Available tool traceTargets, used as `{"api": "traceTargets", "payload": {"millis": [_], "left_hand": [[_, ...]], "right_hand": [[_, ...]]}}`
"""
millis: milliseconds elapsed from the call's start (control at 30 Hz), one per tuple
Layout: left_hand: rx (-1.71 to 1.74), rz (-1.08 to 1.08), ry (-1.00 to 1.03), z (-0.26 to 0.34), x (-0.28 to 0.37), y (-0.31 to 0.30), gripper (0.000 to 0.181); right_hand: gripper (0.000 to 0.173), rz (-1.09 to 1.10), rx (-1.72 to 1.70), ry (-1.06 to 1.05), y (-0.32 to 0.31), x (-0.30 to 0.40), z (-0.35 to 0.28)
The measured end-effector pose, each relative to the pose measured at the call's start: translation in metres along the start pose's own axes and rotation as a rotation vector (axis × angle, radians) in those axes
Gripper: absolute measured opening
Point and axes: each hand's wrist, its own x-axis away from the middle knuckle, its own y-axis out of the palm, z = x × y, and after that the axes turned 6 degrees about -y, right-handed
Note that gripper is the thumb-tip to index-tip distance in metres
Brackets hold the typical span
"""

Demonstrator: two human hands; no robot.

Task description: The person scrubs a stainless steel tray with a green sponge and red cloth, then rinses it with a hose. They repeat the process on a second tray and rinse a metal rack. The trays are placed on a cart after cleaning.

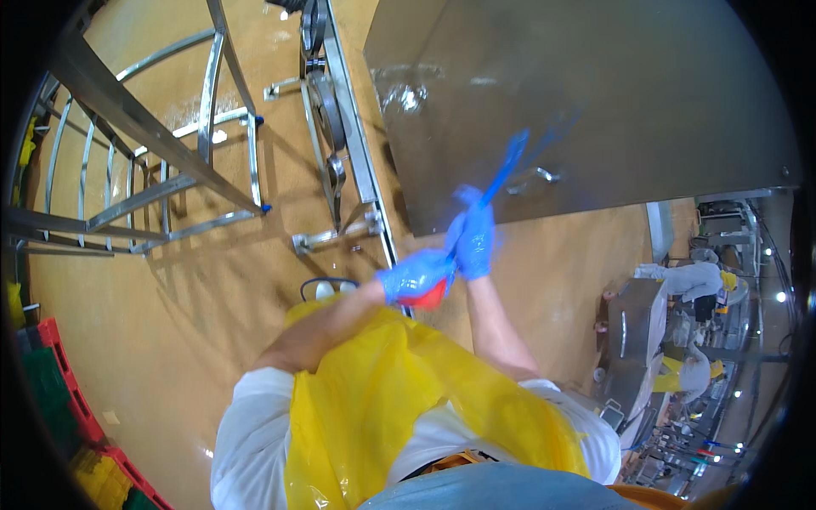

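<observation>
My right hand (475, 247), in a blue glove, grips a blue long-handled tool (502, 171). Its far end is blurred, so I cannot tell what kind of tool it is. The tool points up and away over a large stainless steel panel (574, 95), whose surface mirrors it. My left hand (417, 275), also gloved in blue, is closed just below and left of the right one. A red item (426, 297) shows under its palm, mostly covered by the fingers. Whether the red item joins the blue tool is hidden.
A tubular metal rack (210, 95) stands at left on the wet tan floor (191, 331). Beside the panel runs a metal frame with wheels (328, 108). Red and green crates (70, 376) line the lower left. Far right, two people (692, 376) work near a steel cart (637, 319).
</observation>
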Motion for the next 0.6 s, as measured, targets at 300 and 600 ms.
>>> {"api": "traceTargets", "payload": {"millis": [300, 600], "left_hand": [[-0.260, 0.424, 0.126, -0.068, 0.049, -0.063, 0.039], [-0.653, 0.378, -0.323, -0.116, 0.150, -0.187, 0.043]], "right_hand": [[0.030, 0.265, 0.166, -0.348, -0.030, -0.093, -0.215], [0.030, -0.088, 1.612, -0.120, 0.023, -0.354, -0.203]]}}
